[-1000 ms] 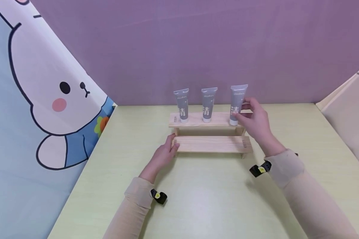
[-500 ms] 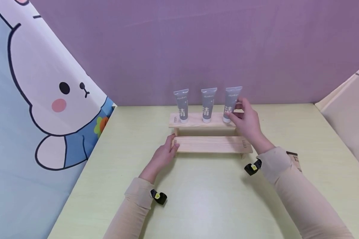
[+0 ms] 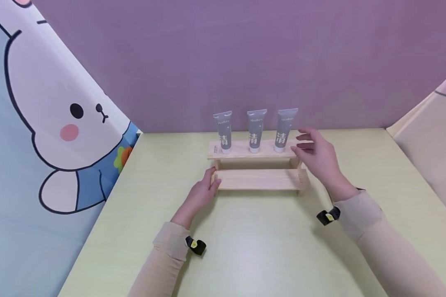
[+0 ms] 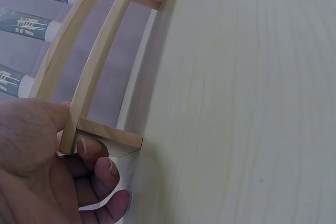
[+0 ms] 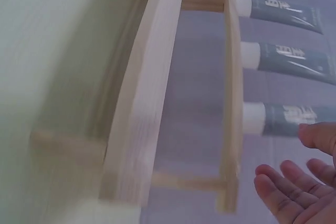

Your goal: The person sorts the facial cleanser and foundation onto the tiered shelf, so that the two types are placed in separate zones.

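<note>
A two-tier wooden display rack [image 3: 259, 180] stands on the table. Three grey squeeze tubes with white caps stand cap-down in a row on its upper shelf: a left tube [image 3: 224, 132], a middle tube [image 3: 256, 131] and a right tube [image 3: 284, 130]. At the left end of the lower shelf, my left hand [image 3: 200, 194] grips the board, thumb on one side and fingers curled on the other, as the left wrist view shows. My right hand [image 3: 319, 156] is just right of the right tube, fingers apart and holding nothing.
Pale wood-grain table [image 3: 252, 247] lies under the rack. Behind it rises a purple cloth backdrop [image 3: 245, 62], with a cartoon-printed cloth [image 3: 70, 165] at the left. A dark edge of some item [image 3: 361, 189] shows by my right sleeve, mostly hidden.
My right hand moved the right tube left along the upper shelf, then let go and drew back to the right. The left hand keeps its grip on the rack.
</note>
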Motion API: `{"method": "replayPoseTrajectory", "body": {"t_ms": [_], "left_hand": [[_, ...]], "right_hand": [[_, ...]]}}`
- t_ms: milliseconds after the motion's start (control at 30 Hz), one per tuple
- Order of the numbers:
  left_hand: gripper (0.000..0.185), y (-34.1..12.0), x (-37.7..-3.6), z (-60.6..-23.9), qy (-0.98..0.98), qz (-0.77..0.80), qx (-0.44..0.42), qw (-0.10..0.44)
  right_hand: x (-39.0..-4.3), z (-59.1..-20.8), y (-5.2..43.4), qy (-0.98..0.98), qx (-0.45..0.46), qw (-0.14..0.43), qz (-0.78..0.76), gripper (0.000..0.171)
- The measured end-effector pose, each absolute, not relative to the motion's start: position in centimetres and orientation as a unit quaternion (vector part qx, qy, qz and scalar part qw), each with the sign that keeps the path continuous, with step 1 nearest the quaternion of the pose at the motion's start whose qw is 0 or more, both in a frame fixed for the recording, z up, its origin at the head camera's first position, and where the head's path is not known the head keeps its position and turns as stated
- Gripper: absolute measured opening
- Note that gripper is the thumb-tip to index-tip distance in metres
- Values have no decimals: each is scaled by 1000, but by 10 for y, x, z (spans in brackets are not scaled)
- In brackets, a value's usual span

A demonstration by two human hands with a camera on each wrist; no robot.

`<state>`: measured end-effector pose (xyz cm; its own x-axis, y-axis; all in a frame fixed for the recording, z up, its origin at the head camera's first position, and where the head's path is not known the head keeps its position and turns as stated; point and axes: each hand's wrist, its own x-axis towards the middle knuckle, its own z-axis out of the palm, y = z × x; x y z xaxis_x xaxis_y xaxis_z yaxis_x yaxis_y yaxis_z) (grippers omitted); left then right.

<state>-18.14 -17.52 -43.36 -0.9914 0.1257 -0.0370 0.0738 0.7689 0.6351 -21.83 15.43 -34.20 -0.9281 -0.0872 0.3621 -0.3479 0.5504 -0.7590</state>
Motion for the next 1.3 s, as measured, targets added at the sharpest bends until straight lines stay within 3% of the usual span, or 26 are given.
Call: {"method": "replayPoseTrajectory", "body": {"t_ms": [433, 633, 1033, 1300], "left_hand": [[51, -179, -181, -430, 938, 340, 52, 31], [51, -179, -180, -429, 937, 343, 53, 30], [50, -177, -182, -431, 937, 343, 55, 33], [49, -175, -183, -435, 937, 342, 56, 36]], "right_hand": [[-172, -350, 227, -927, 88, 124, 342, 31], [-155, -372, 258, -945, 61, 93, 309, 33], [-132, -401, 300, -959, 39, 88, 267, 35], [-126, -414, 313, -973, 15, 19, 231, 47]]}}
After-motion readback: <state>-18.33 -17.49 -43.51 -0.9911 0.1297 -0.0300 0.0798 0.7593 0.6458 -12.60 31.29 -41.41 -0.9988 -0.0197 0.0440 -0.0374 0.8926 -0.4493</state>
